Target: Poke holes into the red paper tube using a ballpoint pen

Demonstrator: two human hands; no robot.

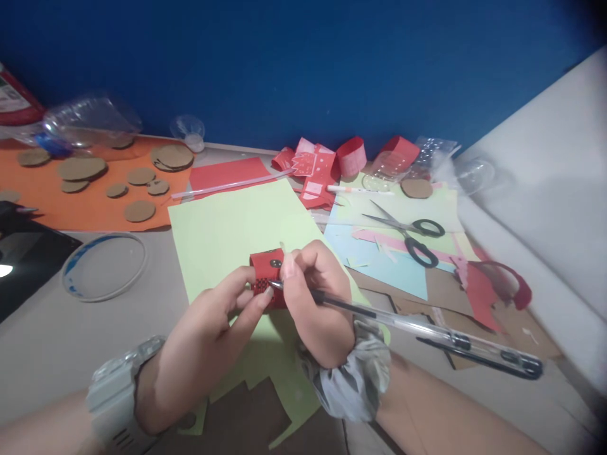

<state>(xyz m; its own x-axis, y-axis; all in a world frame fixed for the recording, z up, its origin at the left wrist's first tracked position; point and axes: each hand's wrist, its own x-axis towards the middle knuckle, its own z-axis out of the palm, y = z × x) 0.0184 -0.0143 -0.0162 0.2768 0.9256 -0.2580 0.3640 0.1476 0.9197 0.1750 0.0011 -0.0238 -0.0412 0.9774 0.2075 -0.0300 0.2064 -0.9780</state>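
Above a light green sheet of paper, my left hand pinches a small curved piece of red paper between thumb and fingers. Drawn on the red piece are a black eye-like oval and a patch of black checks. My right hand is closed around a clear pen, whose dark tip points at the checks beside my left thumb. Right fingertips also rest on the edge of the red piece, where a small pale sliver sticks up; I cannot make out what it is.
Black-handled scissors lie open on coloured paper at the right, near red scraps. Red paper rings stand by the blue wall. Cardboard discs and a plastic bottle are on orange paper, left, with a clear ring nearer.
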